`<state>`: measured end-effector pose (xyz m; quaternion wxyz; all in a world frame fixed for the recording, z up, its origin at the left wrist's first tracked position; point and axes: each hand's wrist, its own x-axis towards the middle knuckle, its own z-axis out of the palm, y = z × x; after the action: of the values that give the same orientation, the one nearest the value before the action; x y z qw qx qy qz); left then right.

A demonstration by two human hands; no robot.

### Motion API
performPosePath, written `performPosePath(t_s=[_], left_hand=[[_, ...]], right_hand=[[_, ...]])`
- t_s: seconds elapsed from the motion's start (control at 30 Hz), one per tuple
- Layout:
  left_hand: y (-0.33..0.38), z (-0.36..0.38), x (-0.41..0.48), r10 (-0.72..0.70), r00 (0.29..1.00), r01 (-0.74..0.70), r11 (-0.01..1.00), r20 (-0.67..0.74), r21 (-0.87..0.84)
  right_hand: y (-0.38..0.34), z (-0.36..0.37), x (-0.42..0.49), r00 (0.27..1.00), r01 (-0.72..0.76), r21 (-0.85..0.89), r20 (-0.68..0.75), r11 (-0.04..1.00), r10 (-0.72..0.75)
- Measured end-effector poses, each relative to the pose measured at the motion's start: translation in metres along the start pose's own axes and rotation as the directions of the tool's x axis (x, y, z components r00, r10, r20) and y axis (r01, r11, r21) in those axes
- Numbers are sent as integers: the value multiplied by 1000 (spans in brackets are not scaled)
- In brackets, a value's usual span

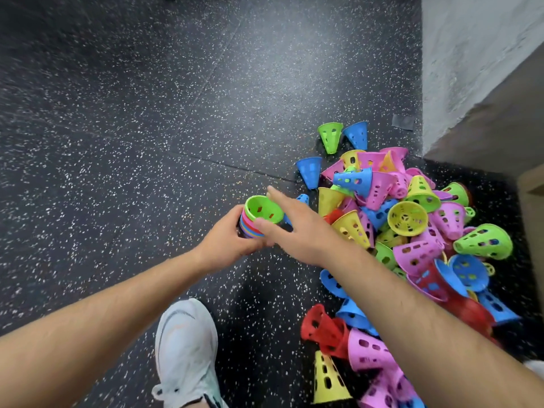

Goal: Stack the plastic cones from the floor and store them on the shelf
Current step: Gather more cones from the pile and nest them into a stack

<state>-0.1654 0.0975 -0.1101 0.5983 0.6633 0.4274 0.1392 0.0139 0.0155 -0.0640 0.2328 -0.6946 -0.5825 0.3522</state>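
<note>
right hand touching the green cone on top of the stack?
Touching. Head view: right hand thumb presses the rim of the green cone.

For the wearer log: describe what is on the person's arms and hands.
Nothing is worn. Both forearms are bare as far as the view shows, with no sleeves. The left hand and right hand have no gloves, and no rings, watch or bands can be seen.

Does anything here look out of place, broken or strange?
Nothing looks damaged. The loose cones lie in a jumbled pile on the floor by the wall, some tipped, some nested, as expected mid-task. The left hand holds a tidy stack; the right hand touches its top green cone.
</note>
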Motion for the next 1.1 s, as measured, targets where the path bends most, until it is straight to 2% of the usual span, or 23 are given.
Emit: performPosePath(t_s=[0.07,0.17,0.27,0.5,0.6,0.67,0.77,0.87,0.97,1.1], left_hand=[[-7,4,2,-23,1000,23,1000,18,10],[-17,7,7,-44,998,42,998,36,53],[-22,9,10,-75,996,71,995,49,74],[-26,9,16,-106,992,101,992,69,77],[-26,10,20,-106,992,101,992,70,71],[-25,10,23,-104,992,99,992,69,75],[-22,11,27,-101,992,95,992,71,82],[-19,12,33,-87,994,80,992,73,94],[-16,11,38,-72,995,65,993,71,95],[-14,9,47,-48,996,42,995,72,89]], right_hand=[[14,0,7,995,-83,34,-59,996,85],[36,1,23,986,-98,-181,-152,979,71],[50,5,33,992,-74,-285,-121,956,41],[67,1,41,994,-108,-455,-21,884,111],[69,-3,44,990,-129,-410,-102,903,94],[67,-8,44,974,-152,-299,-208,942,91],[60,-16,45,912,-150,-103,-397,983,97],[50,-23,44,855,-109,-15,-511,994,86],[37,-27,41,855,-110,90,-500,990,140],[29,-28,40,902,-110,30,-417,994,112]])
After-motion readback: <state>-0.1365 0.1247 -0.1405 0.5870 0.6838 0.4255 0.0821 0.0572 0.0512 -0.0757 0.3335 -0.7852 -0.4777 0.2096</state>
